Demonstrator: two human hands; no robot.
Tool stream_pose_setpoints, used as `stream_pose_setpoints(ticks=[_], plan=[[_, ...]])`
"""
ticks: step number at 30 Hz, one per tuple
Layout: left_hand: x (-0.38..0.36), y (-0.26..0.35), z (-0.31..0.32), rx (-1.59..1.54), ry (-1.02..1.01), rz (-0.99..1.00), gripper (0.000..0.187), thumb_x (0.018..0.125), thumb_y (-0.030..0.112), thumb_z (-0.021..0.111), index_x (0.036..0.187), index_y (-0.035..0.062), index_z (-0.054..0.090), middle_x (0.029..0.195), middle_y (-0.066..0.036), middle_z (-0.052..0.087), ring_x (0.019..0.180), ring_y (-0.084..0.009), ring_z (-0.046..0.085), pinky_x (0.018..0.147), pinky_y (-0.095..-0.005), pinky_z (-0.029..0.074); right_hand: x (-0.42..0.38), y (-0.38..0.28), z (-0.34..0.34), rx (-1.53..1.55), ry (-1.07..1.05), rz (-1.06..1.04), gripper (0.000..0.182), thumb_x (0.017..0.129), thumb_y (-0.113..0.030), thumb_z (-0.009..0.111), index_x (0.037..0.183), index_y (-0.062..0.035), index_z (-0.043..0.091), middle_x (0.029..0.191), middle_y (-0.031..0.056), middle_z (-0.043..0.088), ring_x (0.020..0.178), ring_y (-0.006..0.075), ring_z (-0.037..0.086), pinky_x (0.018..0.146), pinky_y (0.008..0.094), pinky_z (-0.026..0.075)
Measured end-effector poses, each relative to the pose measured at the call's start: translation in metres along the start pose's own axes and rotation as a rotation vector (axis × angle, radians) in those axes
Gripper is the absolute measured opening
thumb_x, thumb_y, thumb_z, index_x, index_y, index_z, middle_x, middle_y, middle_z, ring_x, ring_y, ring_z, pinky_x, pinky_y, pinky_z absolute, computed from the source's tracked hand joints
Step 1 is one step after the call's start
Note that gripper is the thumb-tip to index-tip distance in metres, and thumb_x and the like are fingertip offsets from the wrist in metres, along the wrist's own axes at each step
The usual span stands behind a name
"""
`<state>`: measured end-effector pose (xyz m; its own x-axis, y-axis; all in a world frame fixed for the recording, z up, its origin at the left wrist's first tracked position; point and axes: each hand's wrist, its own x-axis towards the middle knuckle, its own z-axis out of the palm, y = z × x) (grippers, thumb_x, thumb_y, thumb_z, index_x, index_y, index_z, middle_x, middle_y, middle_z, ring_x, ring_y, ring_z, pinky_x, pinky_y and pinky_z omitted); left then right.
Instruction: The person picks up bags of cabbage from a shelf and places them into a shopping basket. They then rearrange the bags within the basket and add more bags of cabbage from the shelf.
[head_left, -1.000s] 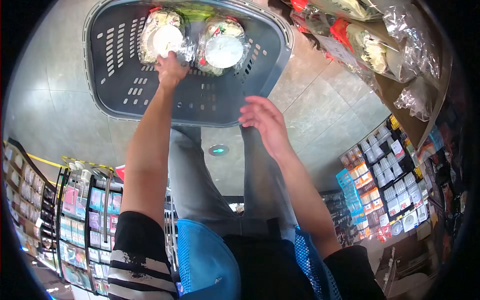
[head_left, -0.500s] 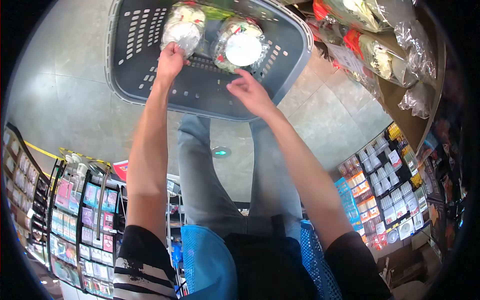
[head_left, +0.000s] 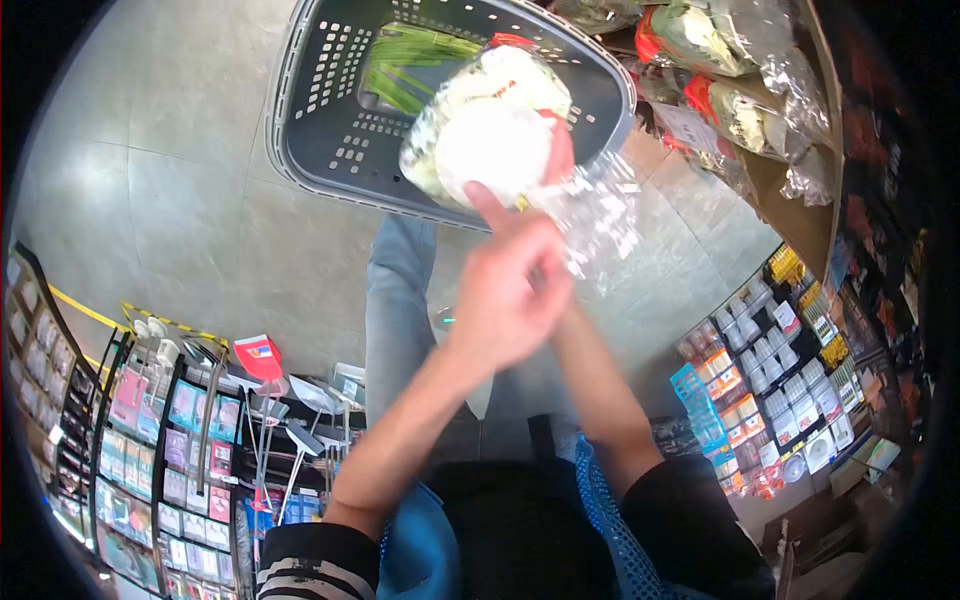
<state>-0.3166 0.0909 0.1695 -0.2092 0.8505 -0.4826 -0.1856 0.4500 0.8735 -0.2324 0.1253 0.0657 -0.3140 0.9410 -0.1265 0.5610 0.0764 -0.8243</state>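
A bagged head of vegetable (head_left: 490,150), pale green and white with red tape, is held up over the grey basket (head_left: 345,205). My left hand (head_left: 515,285) is crossed in front of my right arm, its index finger stretched to the bag's lower face and the other fingers curled and blurred. Behind the bag's right side, the blurred reddish fingers of my right hand (head_left: 560,155) grip it; the rest of that hand is hidden. Loose clear plastic trails to the right. In the basket lies a pack of long green stalks (head_left: 415,65).
More bagged vegetables (head_left: 690,40) with red tape fill a display at the upper right. Racks of small packaged goods (head_left: 780,350) stand at right, and others (head_left: 200,430) at left. A red dustpan (head_left: 260,357) sits near the left rack, above the tiled floor.
My left hand has left the left-hand bag and crossed right, over my right arm. A bagged vegetable has come up closer to me. The green stalks show more, and the basket sits further right.
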Motion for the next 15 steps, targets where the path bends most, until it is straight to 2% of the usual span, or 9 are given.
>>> stream_pose_setpoints(ticks=[1, 3, 6, 8, 11, 12, 14, 15], plan=[[-0.014, 0.011, 0.008, -0.010, -0.048, 0.000, 0.014, 0.073, -0.004, 0.058, 0.077, 0.0039, 0.048, 0.071, -0.006, 0.052, 0.063, -0.0172, 0.052, 0.059, -0.0278, 0.043, -0.011, -0.015, -0.013, 0.062, 0.029, 0.084, 0.097, 0.074, -0.016, 0.079, 0.152, -0.0018, 0.023, 0.151, 0.0216, 0.030, 0.137, 0.0344, 0.037, 0.114, 0.0425, 0.030], [-0.033, 0.034, 0.020, -0.026, -0.161, 0.055, 0.016, 0.071, -0.005, 0.059, 0.074, 0.0056, 0.048, 0.068, -0.009, 0.049, 0.070, -0.0266, 0.055, 0.073, -0.0345, 0.047, -0.030, -0.040, -0.041, 0.189, 0.090, 0.241, 0.082, 0.083, -0.018, 0.071, 0.151, -0.0018, 0.028, 0.151, 0.0186, 0.032, 0.136, 0.0319, 0.038, 0.113, 0.0418, 0.031], [-0.053, 0.045, 0.042, 0.046, -0.324, 0.191, 0.019, 0.069, -0.007, 0.061, 0.071, 0.0064, 0.047, 0.065, -0.010, 0.043, 0.083, -0.0315, 0.058, 0.094, -0.0462, 0.040, -0.062, -0.059, -0.082, 0.375, 0.170, 0.450, 0.076, 0.086, -0.020, 0.067, 0.150, -0.0017, 0.030, 0.150, 0.0180, 0.034, 0.136, 0.0310, 0.039, 0.113, 0.0414, 0.031], [-0.064, 0.046, 0.064, 0.078, -0.334, 0.256, 0.021, 0.068, -0.007, 0.062, 0.071, 0.0065, 0.047, 0.064, -0.010, 0.041, 0.091, -0.0332, 0.057, 0.101, -0.0517, 0.032, -0.084, -0.060, -0.105, 0.483, 0.234, 0.555, 0.073, 0.088, -0.022, 0.065, 0.149, -0.0017, 0.031, 0.150, 0.0176, 0.035, 0.136, 0.0304, 0.039, 0.113, 0.0410, 0.031], [-0.073, 0.039, 0.097, 0.072, -0.335, 0.330, 0.021, 0.068, -0.009, 0.061, 0.074, 0.0045, 0.046, 0.068, -0.011, 0.047, 0.098, -0.0370, 0.055, 0.093, -0.0500, 0.036, -0.107, -0.051, -0.138, 0.614, 0.336, 0.655, 0.068, 0.091, -0.024, 0.061, 0.148, -0.0016, 0.033, 0.149, 0.0169, 0.037, 0.135, 0.0295, 0.040, 0.113, 0.0405, 0.031], [-0.077, 0.033, 0.113, 0.047, -0.325, 0.331, 0.020, 0.069, -0.008, 0.061, 0.076, 0.0036, 0.046, 0.070, -0.012, 0.050, 0.087, -0.0353, 0.056, 0.083, -0.0466, 0.039, -0.113, -0.045, -0.149, 0.648, 0.369, 0.678, 0.066, 0.092, -0.025, 0.059, 0.148, -0.0016, 0.034, 0.149, 0.0167, 0.037, 0.135, 0.0292, 0.040, 0.113, 0.0404, 0.031], [-0.081, 0.030, 0.139, 0.023, -0.319, 0.332, 0.019, 0.071, -0.006, 0.062, 0.079, 0.0027, 0.046, 0.073, -0.012, 0.053, 0.076, -0.0339, 0.058, 0.073, -0.0436, 0.043, -0.124, -0.029, -0.170, 0.705, 0.439, 0.706, 0.063, 0.093, -0.026, 0.057, 0.147, -0.0015, 0.035, 0.148, 0.0163, 0.038, 0.135, 0.0287, 0.041, 0.113, 0.0400, 0.031], [-0.080, 0.028, 0.152, 0.023, -0.320, 0.332, 0.019, 0.071, -0.005, 0.062, 0.079, 0.0027, 0.046, 0.073, -0.012, 0.053, 0.076, -0.0342, 0.058, 0.073, -0.0440, 0.043, -0.127, -0.021, -0.181, 0.730, 0.472, 0.719, 0.062, 0.094, -0.027, 0.055, 0.147, -0.0015, 0.036, 0.148, 0.0161, 0.039, 0.134, 0.0284, 0.041, 0.113, 0.0399, 0.032]])
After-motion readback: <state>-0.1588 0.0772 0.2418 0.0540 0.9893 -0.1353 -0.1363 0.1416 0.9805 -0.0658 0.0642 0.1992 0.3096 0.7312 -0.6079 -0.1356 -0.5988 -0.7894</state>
